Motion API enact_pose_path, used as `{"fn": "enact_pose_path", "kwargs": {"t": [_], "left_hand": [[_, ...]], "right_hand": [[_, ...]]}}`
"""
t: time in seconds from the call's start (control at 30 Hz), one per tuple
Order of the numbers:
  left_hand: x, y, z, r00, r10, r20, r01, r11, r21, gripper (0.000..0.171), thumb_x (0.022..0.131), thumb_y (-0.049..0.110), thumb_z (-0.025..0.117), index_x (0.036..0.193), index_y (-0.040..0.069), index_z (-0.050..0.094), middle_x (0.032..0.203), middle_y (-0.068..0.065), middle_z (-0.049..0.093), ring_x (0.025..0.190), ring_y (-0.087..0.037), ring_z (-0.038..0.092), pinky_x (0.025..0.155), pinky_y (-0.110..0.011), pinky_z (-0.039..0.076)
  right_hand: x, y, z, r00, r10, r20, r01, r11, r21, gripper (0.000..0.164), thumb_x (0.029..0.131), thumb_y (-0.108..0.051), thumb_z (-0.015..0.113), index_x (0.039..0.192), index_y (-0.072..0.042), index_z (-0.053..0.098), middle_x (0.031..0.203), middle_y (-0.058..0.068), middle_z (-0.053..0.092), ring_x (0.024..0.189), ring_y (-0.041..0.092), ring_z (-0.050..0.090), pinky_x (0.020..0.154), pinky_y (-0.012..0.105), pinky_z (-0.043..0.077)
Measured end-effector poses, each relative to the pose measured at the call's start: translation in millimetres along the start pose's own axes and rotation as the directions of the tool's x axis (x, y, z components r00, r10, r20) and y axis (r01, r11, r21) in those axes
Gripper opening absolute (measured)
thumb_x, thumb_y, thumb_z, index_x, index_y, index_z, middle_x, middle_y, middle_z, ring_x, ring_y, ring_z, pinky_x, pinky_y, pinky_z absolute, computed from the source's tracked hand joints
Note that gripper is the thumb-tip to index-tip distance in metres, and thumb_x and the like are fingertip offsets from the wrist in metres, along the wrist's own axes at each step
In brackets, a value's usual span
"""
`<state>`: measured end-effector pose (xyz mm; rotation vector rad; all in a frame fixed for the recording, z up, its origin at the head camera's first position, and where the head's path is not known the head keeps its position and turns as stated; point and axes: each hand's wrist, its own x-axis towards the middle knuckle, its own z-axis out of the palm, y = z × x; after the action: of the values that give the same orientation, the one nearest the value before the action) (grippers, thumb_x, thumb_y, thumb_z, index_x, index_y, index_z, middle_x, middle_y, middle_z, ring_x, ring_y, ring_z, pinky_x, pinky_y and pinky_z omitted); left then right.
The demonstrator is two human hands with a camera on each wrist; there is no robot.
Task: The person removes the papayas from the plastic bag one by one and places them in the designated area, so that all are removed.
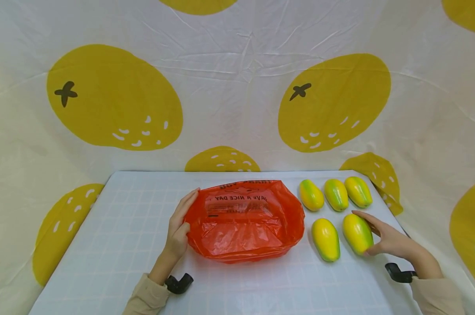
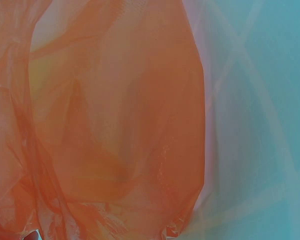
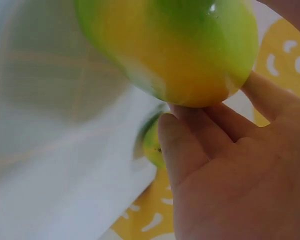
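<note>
A red plastic bag (image 1: pixel 241 236) lies with its mouth wide, dark printing showing through its far wall. My left hand (image 1: pixel 178 227) holds the bag's left edge, thumb at the near side and fingers along the outside. In the left wrist view, thin red plastic (image 2: pixel 120 110) fills most of the picture and the hand is hidden. To the right, my right hand (image 1: pixel 392 238) grips a yellow-green papaya (image 1: pixel 357 234) from its right side, fingers at the far end and thumb at the near end. The right wrist view shows this papaya (image 3: pixel 175 50) large above the fingers.
Beside the held fruit lies another papaya (image 1: pixel 326 239). Behind them, a row of papayas (image 1: pixel 336 194) runs along the table's back right. The white table (image 1: pixel 103 245) meets a hanging cloth (image 1: pixel 229 100) with yellow fruit prints at its back and sides.
</note>
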<state>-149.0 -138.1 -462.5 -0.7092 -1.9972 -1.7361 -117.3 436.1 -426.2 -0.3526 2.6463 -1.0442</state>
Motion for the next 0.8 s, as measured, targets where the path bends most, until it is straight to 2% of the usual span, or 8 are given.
{"fn": "enact_pose_path", "kwargs": {"t": [0.17,0.3,0.33,0.53,0.57,0.67,0.73,0.8], "left_hand": [[-0.4,0.1,0.0,1.0,-0.006,-0.001,0.006,1.0,0.004,0.086,0.067,-0.013,0.029,0.149,0.004,0.043,0.154,-0.01,0.04,0.143,-0.027,0.032,0.118,-0.029,0.023],[-0.3,1.0,0.0,1.0,-0.017,-0.001,0.017,1.0,0.011,0.085,0.067,-0.012,0.029,0.149,0.005,0.044,0.154,-0.009,0.04,0.143,-0.027,0.033,0.118,-0.028,0.023],[-0.1,0.9,0.0,1.0,-0.016,-0.001,0.016,1.0,0.01,0.086,0.067,-0.013,0.029,0.149,0.005,0.044,0.154,-0.009,0.04,0.143,-0.027,0.033,0.118,-0.029,0.023],[0.5,-0.2,0.3,1.0,-0.003,0.002,0.003,1.0,0.005,0.086,0.066,-0.013,0.028,0.149,0.005,0.044,0.154,-0.009,0.04,0.143,-0.027,0.032,0.118,-0.029,0.023],[0.4,-0.5,0.2,1.0,-0.003,0.002,0.003,1.0,0.004,0.086,0.066,-0.013,0.028,0.149,0.005,0.044,0.154,-0.009,0.04,0.143,-0.027,0.032,0.118,-0.029,0.023],[0.0,-1.5,0.1,1.0,0.008,0.002,-0.008,1.0,-0.005,0.086,0.066,-0.013,0.028,0.149,0.003,0.044,0.153,-0.012,0.04,0.143,-0.029,0.032,0.118,-0.029,0.023],[-0.2,-1.9,0.0,1.0,0.014,0.003,-0.014,1.0,-0.011,0.086,0.065,-0.014,0.028,0.148,0.002,0.043,0.153,-0.013,0.04,0.143,-0.029,0.032,0.118,-0.029,0.024],[-0.3,-2.0,-0.2,1.0,0.018,0.004,-0.018,1.0,-0.015,0.086,0.065,-0.014,0.028,0.148,0.002,0.043,0.153,-0.013,0.04,0.143,-0.03,0.032,0.118,-0.029,0.024]], "right_hand": [[1.2,3.6,2.9,0.999,0.042,0.017,-0.042,0.999,-0.002,0.109,0.064,-0.015,0.085,0.155,-0.007,0.026,0.154,0.024,0.032,0.135,0.007,0.034,0.093,0.006,0.032],[1.9,3.6,3.9,0.998,0.056,0.042,-0.057,0.998,0.027,0.11,0.065,-0.01,0.083,0.156,-0.006,0.021,0.155,0.027,0.026,0.135,0.048,0.028,0.107,0.03,0.039],[1.7,4.2,4.2,0.997,0.062,0.045,-0.064,0.997,0.045,0.111,0.065,-0.01,0.083,0.156,-0.006,0.021,0.155,0.027,0.025,0.138,0.038,0.029,0.107,0.028,0.038],[0.5,7.3,4.3,0.996,0.064,0.066,-0.071,0.992,0.107,0.112,0.066,-0.008,0.082,0.157,-0.006,0.015,0.157,0.029,0.017,0.14,0.038,0.024,0.093,0.003,0.027],[0.8,6.8,4.4,0.996,0.062,0.069,-0.069,0.992,0.107,0.112,0.066,-0.007,0.081,0.157,-0.006,0.015,0.157,0.029,0.016,0.136,0.051,0.021,0.102,0.01,0.029],[1.6,5.9,4.8,0.995,0.07,0.076,-0.079,0.99,0.114,0.114,0.065,-0.006,0.082,0.157,-0.004,0.013,0.156,0.031,0.014,0.136,0.053,0.019,0.115,0.047,0.028],[2.2,5.1,5.0,0.995,0.059,0.078,-0.068,0.99,0.122,0.115,0.065,-0.005,0.082,0.156,-0.002,0.012,0.156,0.032,0.013,0.135,0.058,0.017,0.106,0.07,0.021],[2.5,4.2,5.0,0.995,0.054,0.079,-0.063,0.99,0.125,0.116,0.065,-0.005,0.082,0.156,-0.001,0.011,0.156,0.032,0.014,0.134,0.06,0.016,0.101,0.076,0.017]]}}
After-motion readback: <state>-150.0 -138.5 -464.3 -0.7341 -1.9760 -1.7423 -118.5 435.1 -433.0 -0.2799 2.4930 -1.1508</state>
